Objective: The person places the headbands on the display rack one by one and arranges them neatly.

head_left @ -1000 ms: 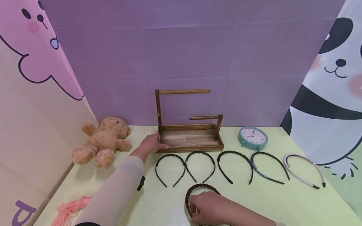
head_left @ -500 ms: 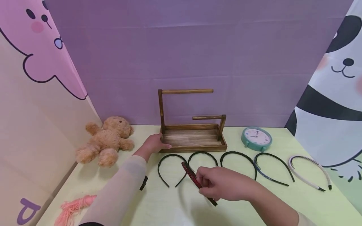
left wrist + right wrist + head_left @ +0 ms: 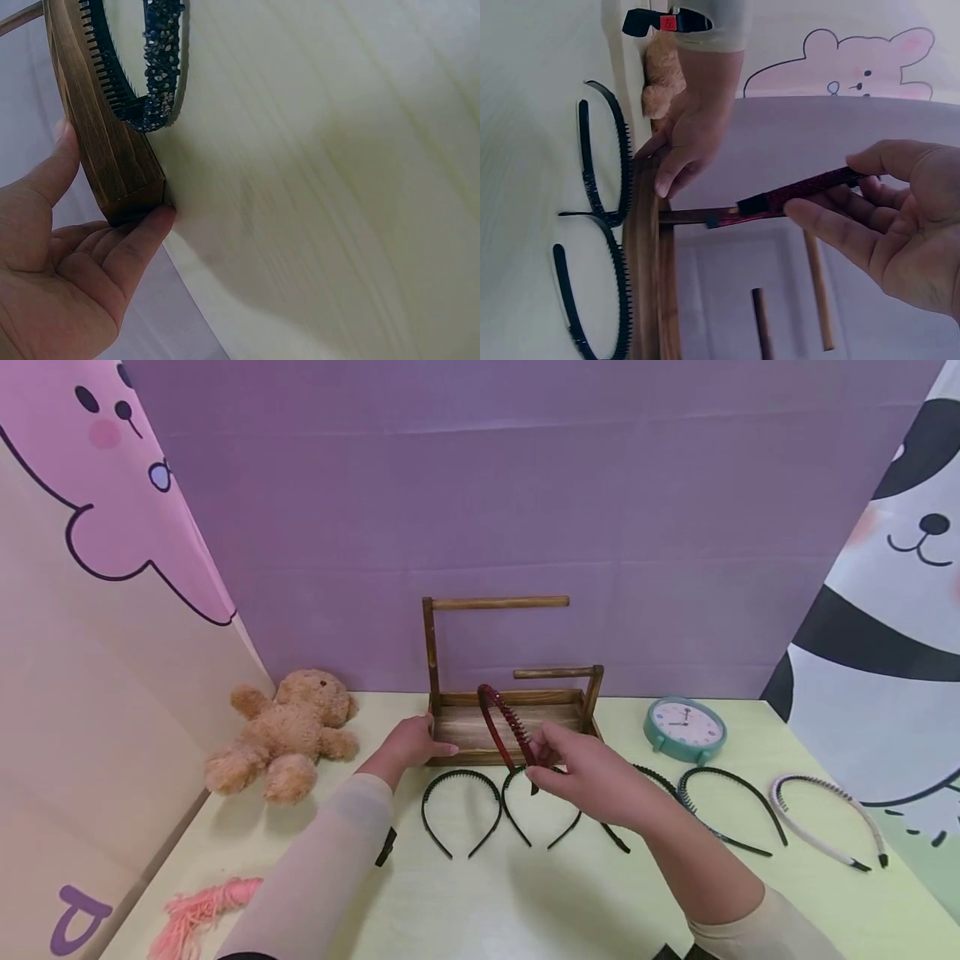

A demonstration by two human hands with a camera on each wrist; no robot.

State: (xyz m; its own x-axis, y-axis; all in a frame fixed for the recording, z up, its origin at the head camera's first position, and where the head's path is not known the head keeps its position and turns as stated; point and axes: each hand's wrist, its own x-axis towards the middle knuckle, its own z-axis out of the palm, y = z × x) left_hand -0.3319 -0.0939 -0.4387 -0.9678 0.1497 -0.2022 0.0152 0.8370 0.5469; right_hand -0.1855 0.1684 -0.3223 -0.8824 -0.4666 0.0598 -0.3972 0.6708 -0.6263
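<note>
My right hand pinches a dark red toothed headband by one leg, raised in front of the wooden rack; the right wrist view shows the headband between thumb and fingers. The rack is a shallow tray with a tall bar and a short bar, both horizontal. My left hand grips the tray's left end, thumb on its front side. In the left wrist view that hand curls round the wooden corner. Before the tray lies a black headband; two more are partly covered by my right arm and the red headband.
Farther right lie a blue-black headband and a white headband. A teal clock stands behind them. On the left are a teddy bear and pink yarn. A purple cloth hangs behind the table.
My right hand has lifted the red headband off the near part of the table and carried it forward toward the rack, turning it upright. The left hand keeps its grip on the tray.
</note>
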